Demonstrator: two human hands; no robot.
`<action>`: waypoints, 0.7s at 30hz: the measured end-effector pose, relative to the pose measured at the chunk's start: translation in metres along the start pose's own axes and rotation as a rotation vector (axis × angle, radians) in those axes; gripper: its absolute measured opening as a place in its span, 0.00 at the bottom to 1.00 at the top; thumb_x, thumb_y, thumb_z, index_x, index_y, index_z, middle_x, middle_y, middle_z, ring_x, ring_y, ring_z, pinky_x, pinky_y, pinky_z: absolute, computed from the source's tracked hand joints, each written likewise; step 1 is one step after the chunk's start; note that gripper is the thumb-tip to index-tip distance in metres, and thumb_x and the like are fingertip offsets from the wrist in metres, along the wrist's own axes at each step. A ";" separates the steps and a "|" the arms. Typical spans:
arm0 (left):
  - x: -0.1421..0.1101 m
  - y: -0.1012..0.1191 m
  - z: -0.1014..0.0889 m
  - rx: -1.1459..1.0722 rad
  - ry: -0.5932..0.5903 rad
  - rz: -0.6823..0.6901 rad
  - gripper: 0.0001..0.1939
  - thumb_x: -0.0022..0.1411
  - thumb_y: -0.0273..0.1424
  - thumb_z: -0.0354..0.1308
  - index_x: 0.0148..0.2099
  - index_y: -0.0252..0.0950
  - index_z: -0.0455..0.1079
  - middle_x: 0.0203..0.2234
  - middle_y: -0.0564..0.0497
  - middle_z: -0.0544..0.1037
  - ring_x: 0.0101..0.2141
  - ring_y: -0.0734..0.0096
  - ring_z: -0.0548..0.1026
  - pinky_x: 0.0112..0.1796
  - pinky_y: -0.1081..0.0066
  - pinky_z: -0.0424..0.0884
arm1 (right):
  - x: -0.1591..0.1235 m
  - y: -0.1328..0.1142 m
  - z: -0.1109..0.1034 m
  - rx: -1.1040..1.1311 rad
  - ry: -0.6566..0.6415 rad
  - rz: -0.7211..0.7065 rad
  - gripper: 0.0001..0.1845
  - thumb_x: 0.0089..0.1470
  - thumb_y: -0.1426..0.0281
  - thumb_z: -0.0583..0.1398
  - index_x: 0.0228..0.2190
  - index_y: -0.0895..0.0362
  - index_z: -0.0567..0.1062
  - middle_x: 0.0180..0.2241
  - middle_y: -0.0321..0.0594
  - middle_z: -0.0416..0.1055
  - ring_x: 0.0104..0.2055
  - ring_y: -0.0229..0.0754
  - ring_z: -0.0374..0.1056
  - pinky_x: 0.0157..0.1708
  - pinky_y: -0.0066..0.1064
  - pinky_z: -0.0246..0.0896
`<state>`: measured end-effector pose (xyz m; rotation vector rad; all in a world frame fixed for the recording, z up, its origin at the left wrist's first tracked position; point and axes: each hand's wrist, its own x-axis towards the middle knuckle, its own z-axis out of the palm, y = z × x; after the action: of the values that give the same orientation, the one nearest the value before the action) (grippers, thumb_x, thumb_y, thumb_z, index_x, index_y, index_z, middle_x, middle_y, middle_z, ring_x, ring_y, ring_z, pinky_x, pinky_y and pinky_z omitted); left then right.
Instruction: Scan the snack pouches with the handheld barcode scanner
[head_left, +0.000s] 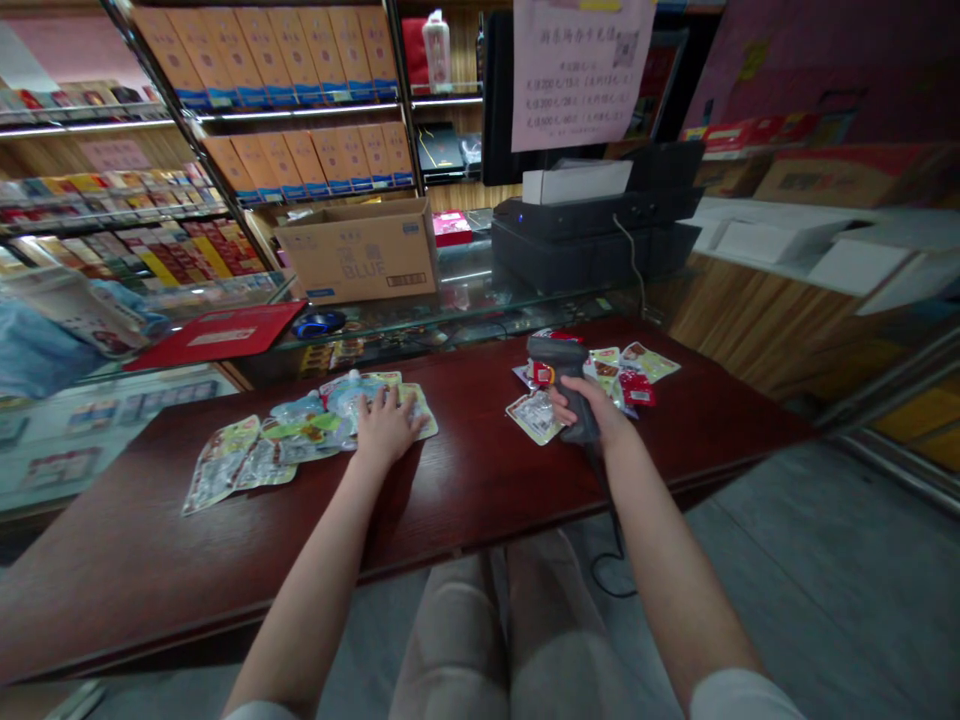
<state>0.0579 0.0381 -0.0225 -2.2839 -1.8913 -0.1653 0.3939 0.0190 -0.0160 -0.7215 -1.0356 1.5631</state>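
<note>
My left hand (386, 425) rests on a pile of snack packets (304, 428), its fingers spread over the right end. The pile has silvery backs, green and yellow parts, and a pale blue pouch (352, 397) with a white cap. My right hand (592, 405) is closed around the handle of a black barcode scanner (559, 355), its head pointing left. Beneath and behind the scanner lies a second group of packets, among them a silver one (534, 415), a red one (637, 388) and a pale green-edged one (651, 361). The scanner partly hides that group.
Both groups lie on a dark red wooden table (465, 470). The scanner's cable (616, 530) hangs over its front edge. Behind stand a glass counter, a cardboard box (360, 255), a blue-black mouse (319, 323), a red folder (225, 335) and a black cash-register machine (592, 240).
</note>
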 end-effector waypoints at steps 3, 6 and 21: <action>-0.001 -0.004 -0.003 0.019 -0.009 -0.033 0.27 0.67 0.45 0.49 0.62 0.39 0.69 0.64 0.34 0.65 0.64 0.38 0.59 0.60 0.37 0.48 | -0.001 -0.003 -0.002 0.019 0.010 -0.010 0.17 0.47 0.59 0.67 0.28 0.55 0.65 0.18 0.29 0.61 0.14 0.30 0.50 0.14 0.27 0.47; 0.002 -0.009 -0.009 0.019 -0.057 -0.044 0.26 0.65 0.44 0.51 0.59 0.37 0.72 0.63 0.31 0.67 0.64 0.36 0.60 0.60 0.34 0.48 | -0.011 -0.010 -0.009 0.020 0.041 -0.023 0.17 0.47 0.60 0.67 0.28 0.54 0.65 0.18 0.29 0.61 0.14 0.30 0.50 0.14 0.27 0.46; 0.080 0.170 -0.008 -0.656 -0.001 0.294 0.28 0.61 0.36 0.60 0.62 0.34 0.64 0.59 0.31 0.69 0.58 0.42 0.68 0.57 0.47 0.60 | -0.064 -0.019 -0.072 -0.031 0.235 -0.097 0.20 0.46 0.60 0.68 0.37 0.58 0.70 0.19 0.29 0.65 0.13 0.31 0.57 0.14 0.26 0.50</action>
<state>0.2396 0.0829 -0.0097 -2.9288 -1.6315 -0.8514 0.4802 -0.0248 -0.0344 -0.8424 -0.9085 1.3461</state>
